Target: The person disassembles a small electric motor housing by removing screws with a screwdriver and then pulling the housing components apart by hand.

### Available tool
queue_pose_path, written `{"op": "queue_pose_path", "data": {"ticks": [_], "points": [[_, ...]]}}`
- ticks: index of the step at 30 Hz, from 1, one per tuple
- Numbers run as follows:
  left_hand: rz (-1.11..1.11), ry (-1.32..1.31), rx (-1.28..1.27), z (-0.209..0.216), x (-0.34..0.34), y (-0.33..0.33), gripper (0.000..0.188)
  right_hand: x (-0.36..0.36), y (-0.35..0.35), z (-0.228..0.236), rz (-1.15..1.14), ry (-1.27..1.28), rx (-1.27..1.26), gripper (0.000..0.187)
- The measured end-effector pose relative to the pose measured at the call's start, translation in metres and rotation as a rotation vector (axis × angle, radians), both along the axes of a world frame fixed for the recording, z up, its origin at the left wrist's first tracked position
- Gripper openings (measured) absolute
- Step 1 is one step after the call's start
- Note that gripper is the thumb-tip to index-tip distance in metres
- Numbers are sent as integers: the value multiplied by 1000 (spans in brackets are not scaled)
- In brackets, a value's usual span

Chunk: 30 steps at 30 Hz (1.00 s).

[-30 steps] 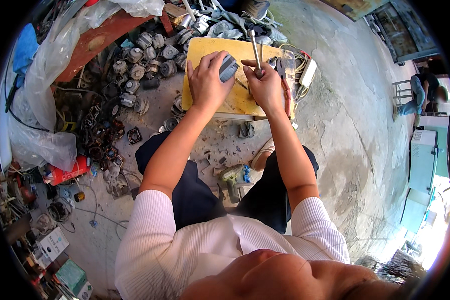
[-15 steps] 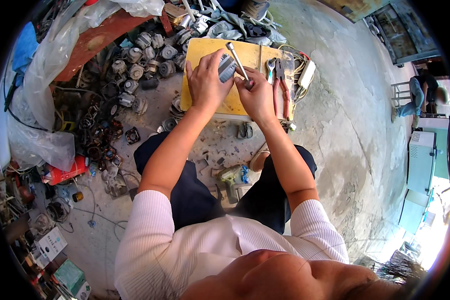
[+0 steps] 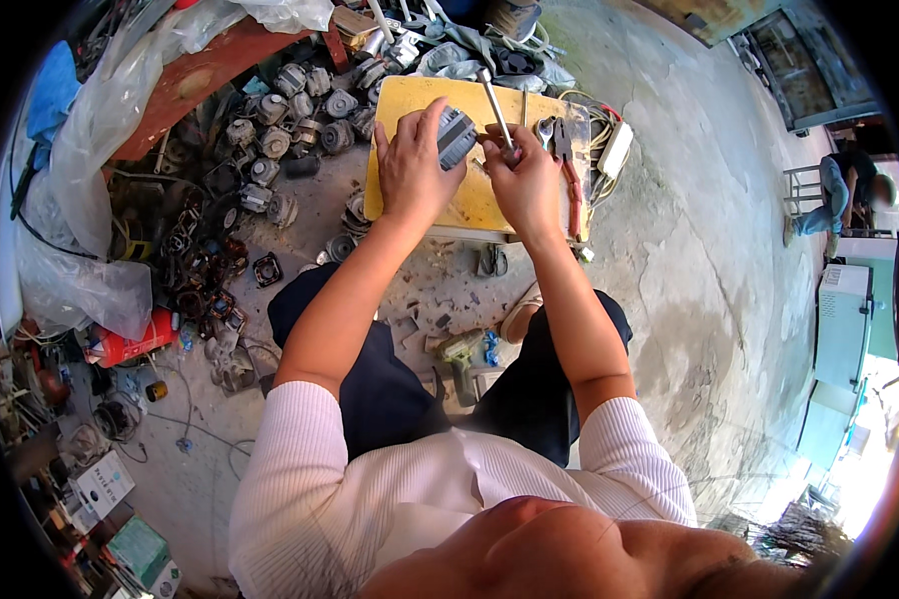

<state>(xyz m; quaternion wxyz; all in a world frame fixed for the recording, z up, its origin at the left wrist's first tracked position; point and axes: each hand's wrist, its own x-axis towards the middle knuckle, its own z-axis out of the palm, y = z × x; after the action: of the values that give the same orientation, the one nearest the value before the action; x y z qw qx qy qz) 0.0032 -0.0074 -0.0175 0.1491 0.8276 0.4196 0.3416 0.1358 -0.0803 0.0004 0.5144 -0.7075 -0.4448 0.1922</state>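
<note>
Above a low yellow-topped table (image 3: 400,95), my left hand (image 3: 415,172) is closed around a small grey ribbed metal motor (image 3: 457,140), gripping it between thumb and fingers. My right hand (image 3: 526,190), just to the right of the motor, is wrapped on a silver socket wrench (image 3: 494,105) that slants up and to the left. Its far end stands clear of the motor. Whether the fingertips of this hand touch the motor, I cannot tell. Red-handled pliers (image 3: 572,185) lie on the table beside my right hand, and a ratchet wrench (image 3: 544,132) lies partly behind it.
A white power strip (image 3: 615,150) with coiled cable sits at the table's right edge. Many used motors (image 3: 270,140) pile up on the floor to the left. Between my feet lies a pale green power tool (image 3: 459,359). Far right, a person (image 3: 844,190) sits bent over.
My right hand has shifted right with the socket wrench, away from the motor, so more of the motor's face shows. My left hand has stayed nearly in place.
</note>
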Motion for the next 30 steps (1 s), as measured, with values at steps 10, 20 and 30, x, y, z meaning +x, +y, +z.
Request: {"op": "queue_pose_path", "data": {"ticks": [10,20,30], "points": [[-140,85,-245,17,-19,31,61,-10,5,8,36,-343,28,43],[-261,-249,-575,15,0,63,35,-9,6,8,-3,-255,-49,55],[-9,-583,-624,16,7,71,35,-8,7,4,8,-246,85,41]]}}
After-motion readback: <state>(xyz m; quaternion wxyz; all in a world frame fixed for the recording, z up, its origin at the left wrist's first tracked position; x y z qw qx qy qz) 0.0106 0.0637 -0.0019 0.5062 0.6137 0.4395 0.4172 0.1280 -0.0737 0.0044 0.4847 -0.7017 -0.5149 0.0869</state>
